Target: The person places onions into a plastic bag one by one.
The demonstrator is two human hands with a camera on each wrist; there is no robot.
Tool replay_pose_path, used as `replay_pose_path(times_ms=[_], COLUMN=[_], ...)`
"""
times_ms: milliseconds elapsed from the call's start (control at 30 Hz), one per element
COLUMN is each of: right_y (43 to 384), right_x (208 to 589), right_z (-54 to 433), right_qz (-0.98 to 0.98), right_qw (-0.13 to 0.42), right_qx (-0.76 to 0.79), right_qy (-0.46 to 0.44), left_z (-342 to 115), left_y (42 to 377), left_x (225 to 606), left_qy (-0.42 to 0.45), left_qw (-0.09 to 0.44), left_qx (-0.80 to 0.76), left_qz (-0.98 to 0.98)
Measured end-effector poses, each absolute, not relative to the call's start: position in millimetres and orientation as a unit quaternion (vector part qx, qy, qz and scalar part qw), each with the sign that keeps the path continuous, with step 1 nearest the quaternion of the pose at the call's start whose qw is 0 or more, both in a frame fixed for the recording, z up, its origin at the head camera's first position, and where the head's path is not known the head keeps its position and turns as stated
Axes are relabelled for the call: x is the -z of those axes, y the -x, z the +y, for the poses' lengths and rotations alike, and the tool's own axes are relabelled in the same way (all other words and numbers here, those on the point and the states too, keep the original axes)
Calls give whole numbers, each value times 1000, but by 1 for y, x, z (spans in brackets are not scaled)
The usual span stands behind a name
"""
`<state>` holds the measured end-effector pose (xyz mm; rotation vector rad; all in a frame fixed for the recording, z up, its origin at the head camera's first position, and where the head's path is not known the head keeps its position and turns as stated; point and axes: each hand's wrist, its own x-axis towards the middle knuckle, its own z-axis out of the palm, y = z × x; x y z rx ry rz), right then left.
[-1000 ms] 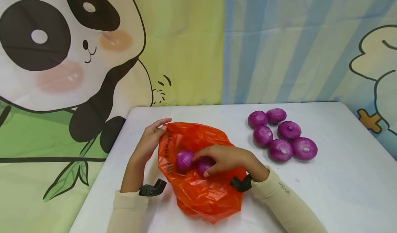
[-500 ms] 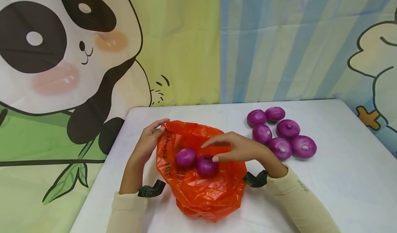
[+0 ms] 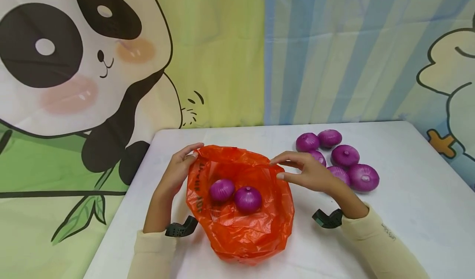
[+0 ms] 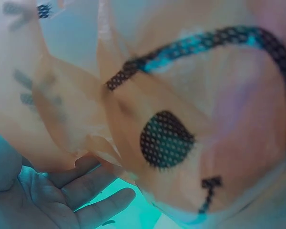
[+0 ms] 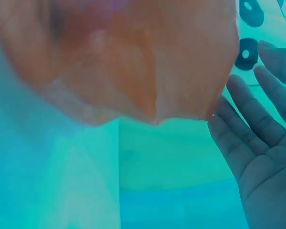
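Observation:
An orange-red plastic bag (image 3: pixel 252 233) with dark printed lettering stands with its mouth spread on the white table. Two purple onions, a left onion (image 3: pixel 222 190) and a right onion (image 3: pixel 248 199), lie side by side in it. My left hand (image 3: pixel 177 169) pinches the bag's upper left rim between thumb and fingers. At the bag's right rim, my right hand (image 3: pixel 306 171) has its fingers extended and apart, fingertips right at the plastic. In the right wrist view the same hand (image 5: pixel 262 129) shows a bare palm beside the bag (image 5: pixel 109 62).
Several more purple onions, such as the front right onion (image 3: pixel 364 178), sit in a cluster at the back right, partly behind the right hand. A printed panda curtain (image 3: pixel 219 56) hangs behind the white table (image 3: pixel 415 213). Both wrists carry small black cameras.
My right hand has let go of the right onion, leaving it in the bag, and moved up and right to the bag's rim. The left hand keeps its place.

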<state>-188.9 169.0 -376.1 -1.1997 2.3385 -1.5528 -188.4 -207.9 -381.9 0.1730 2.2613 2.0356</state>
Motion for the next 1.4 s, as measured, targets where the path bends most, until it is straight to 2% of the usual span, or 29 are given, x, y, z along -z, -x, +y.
replay_pose_path(times_ms=[267,633,1400], right_y=[187,185,174], right_x=[385,401,406], right_z=[194,231,297], right_qz=[778,841,885], right_qw=[41,0,-44], right_qx=[505,442,398], right_qy=[372,311,238], left_z=[-207,-208,-205], left_y=[190,187,184], left_x=[380,378,378], left_qy=[-54,-51,-47], left_qw=[45,45,50], left_qx=[-669,-666,-672], left_qz=[740,743,737])
